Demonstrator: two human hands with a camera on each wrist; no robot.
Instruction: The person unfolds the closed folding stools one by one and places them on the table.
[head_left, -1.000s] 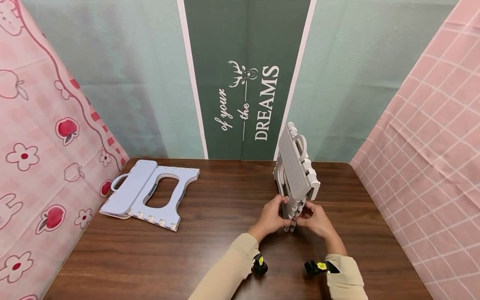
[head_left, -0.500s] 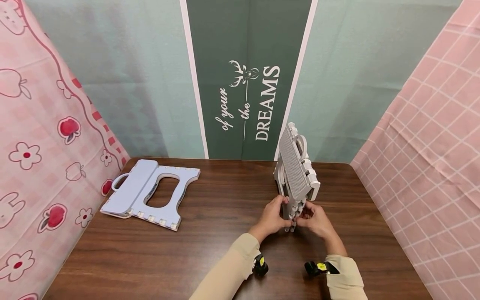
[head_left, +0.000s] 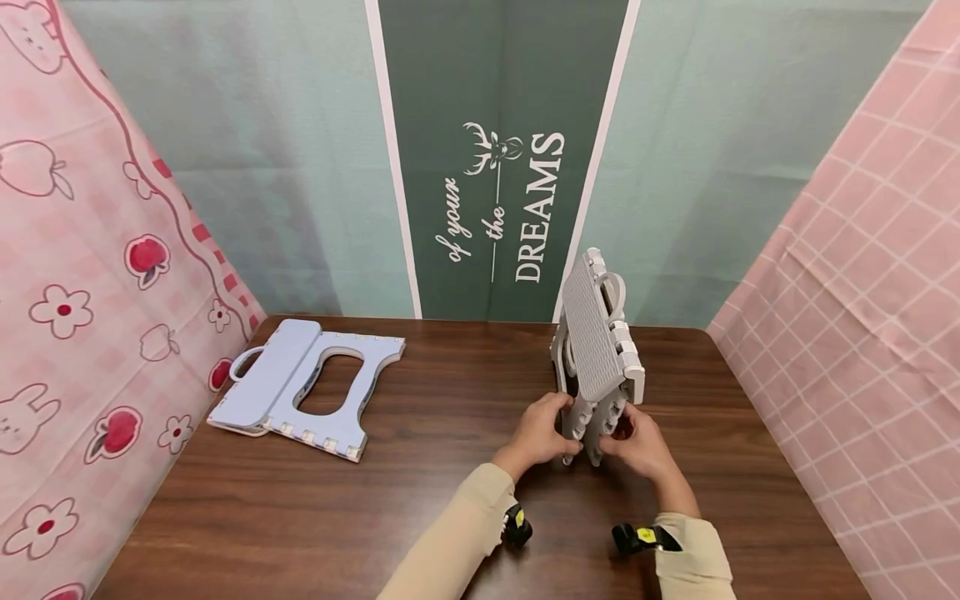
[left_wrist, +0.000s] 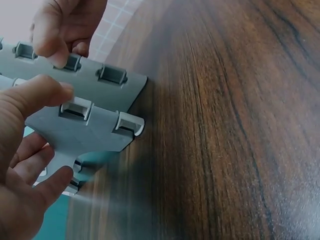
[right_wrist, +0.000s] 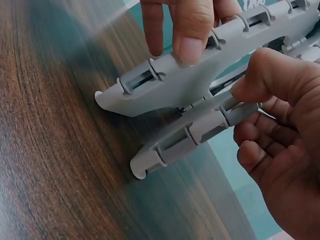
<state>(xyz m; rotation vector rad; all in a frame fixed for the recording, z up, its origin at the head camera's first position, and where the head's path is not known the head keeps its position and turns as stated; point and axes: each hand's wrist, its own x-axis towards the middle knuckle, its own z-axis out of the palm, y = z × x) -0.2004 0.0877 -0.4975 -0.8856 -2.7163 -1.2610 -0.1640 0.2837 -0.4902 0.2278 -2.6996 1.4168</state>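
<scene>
A grey folding step stool (head_left: 592, 333) stands on its legs at the right of the table, its ribbed top tilted and its two leg panels a short way apart. My left hand (head_left: 538, 429) grips the left leg panel near its foot, thumb on the front edge and fingers behind, as the left wrist view shows. On the right leg panel, my right hand (head_left: 641, 443) holds the front edge between thumb and curled fingers. In the right wrist view both stool feet (right_wrist: 145, 167) meet the wood, with a gap between the panels.
A pale blue folding stool (head_left: 262, 375), folded flat, lies at the left of the brown table (head_left: 450, 400). Behind the table hangs a green cloth with lettering (head_left: 495, 208). Pink cloths (head_left: 847, 292) flank both sides.
The grey stool's two leg panels have moved apart at the front, and its top has tipped a little. My right hand has shifted slightly right with its panel. The blue stool stays put.
</scene>
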